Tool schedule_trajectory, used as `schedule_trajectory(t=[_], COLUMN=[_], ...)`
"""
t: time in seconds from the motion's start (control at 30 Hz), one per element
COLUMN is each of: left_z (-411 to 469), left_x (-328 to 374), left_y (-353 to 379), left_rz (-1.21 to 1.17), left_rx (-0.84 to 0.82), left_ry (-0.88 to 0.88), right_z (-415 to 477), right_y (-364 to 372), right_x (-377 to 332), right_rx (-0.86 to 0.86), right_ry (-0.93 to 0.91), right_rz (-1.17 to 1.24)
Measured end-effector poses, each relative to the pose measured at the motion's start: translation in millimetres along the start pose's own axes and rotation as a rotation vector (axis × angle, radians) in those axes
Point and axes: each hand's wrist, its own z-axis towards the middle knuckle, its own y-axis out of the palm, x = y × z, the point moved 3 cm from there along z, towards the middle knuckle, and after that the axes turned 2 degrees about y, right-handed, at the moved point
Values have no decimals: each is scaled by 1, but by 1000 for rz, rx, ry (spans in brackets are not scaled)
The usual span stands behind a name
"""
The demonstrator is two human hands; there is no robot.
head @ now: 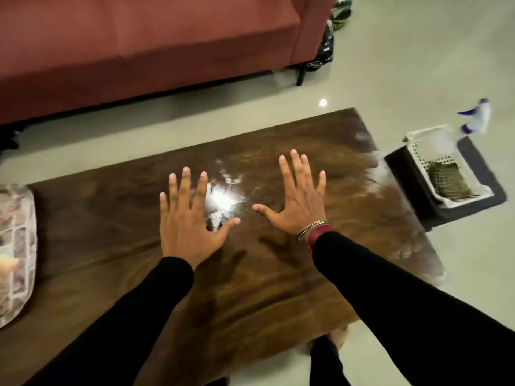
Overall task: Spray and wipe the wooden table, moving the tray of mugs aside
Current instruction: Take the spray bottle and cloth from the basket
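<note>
Holding both hands out above the wooden table (pixel 250 274), we kept them spread wide and empty, palms down. Our left hand (pixel 185 228) hovered near the middle of the tabletop, and our right hand (pixel 299 203) hung just to its right, a little farther away, with thin bangles (pixel 312 228) at the wrist above a black sleeve (pixel 390 288). Between the 2 hands a bright glare lay on the wood. At the left edge, part of a patterned tray (pixel 16 252) rested on the table; its contents were cut off, so we could not tell whether mugs stood on it. Off the table's far right corner, a white basket (pixel 418 151) sat on a dark mat (pixel 473 201) with a folded cloth (pixel 448 182) inside. A spray bottle (pixel 478 118), blurred, appeared at the basket's far rim. A red sofa (pixel 139 45) stood beyond the table.
</note>
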Motion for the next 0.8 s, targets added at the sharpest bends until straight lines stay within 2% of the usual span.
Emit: schedule_trajectory(t=[0.2, 0.37, 0.53, 0.8], left_z=[30, 50, 76, 133], left_x=[179, 313, 411, 537], left_y=[-10, 11, 50, 147], left_rz=[36, -9, -11, -45], left_rx=[17, 41, -4, -81], left_ry=[81, 111, 214, 389], right_z=[-5, -19, -32, -34], right_y=[-81, -112, -108, -59], right_x=[150, 270, 367, 505], right_rx=[-42, -46, -27, 11], right_ry=[31, 63, 169, 326], right_rz=[-5, 11, 40, 55])
